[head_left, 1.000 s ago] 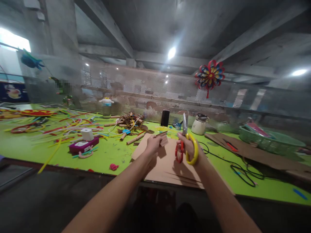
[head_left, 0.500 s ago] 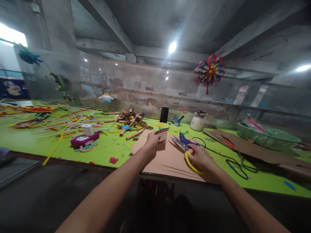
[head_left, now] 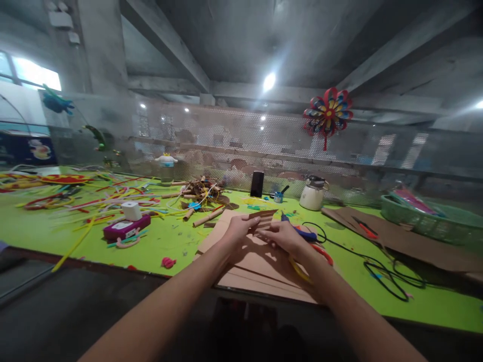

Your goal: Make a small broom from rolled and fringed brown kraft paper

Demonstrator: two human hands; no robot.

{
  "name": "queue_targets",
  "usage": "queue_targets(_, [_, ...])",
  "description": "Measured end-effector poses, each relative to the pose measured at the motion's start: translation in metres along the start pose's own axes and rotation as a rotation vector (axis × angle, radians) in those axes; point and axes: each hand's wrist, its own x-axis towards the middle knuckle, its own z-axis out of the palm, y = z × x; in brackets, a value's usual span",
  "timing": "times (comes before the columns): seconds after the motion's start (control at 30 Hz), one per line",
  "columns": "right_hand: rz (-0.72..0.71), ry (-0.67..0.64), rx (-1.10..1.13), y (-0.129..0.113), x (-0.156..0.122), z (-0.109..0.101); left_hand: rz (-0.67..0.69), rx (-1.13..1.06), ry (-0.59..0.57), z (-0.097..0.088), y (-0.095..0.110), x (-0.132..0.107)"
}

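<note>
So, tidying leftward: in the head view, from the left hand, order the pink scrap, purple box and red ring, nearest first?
1. pink scrap, front edge, left of the left hand.
2. purple box, farther left.
3. red ring, far left, toward the back.

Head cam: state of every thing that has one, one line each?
left hand, gripping the cardboard piece by its left end
right hand, fingers pinching the same piece from the right
scissors, lying unheld on the cardboard sheet under the right wrist
phone, standing upright, screen dark
green basket, holding items, contents unclear
black cable, loose on the table
</note>
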Motion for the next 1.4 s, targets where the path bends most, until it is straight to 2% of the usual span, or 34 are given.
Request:
queue_targets(0.1, [0.011,0.007,0.209,0.004,0.003,0.006,-0.056,0.051,-0.082,-0.001,0.001,0.003])
queue_targets(0.3, [0.005,0.053,0.397,0.017,-0.003,-0.005,-0.075,0.122,-0.208,0.000,-0.001,0.006])
queue_targets(0.43, [-0.013,0.064,0.367,0.026,-0.003,-0.005,-0.094,0.220,-0.275,0.003,-0.001,0.002])
queue_targets(0.63, [-0.062,0.010,0.325,0.028,-0.001,-0.005,-0.035,0.339,-0.167,0.003,-0.002,0.004])
queue_targets(0.8, [-0.058,0.025,0.319,0.026,-0.002,-0.006,0.004,0.421,-0.288,0.003,0.002,0.003])
queue_targets(0.93, [-0.047,0.061,0.285,0.027,-0.003,-0.006,0.007,0.509,-0.309,0.002,0.003,0.002])
queue_targets(1.03, [-0.046,0.101,0.264,0.027,-0.003,-0.005,-0.012,0.452,-0.328,0.001,0.003,0.000])
queue_targets(1.13, [-0.039,0.145,0.295,0.027,-0.002,-0.004,-0.110,0.329,-0.356,0.000,0.003,-0.002])
queue_targets(1.27, [-0.032,0.088,0.389,0.026,-0.003,-0.004,-0.259,0.231,-0.395,0.001,0.006,-0.004])
queue_targets(1.4, [-0.020,0.113,0.462,0.028,-0.002,-0.006,-0.252,0.212,-0.406,0.002,0.007,-0.003])
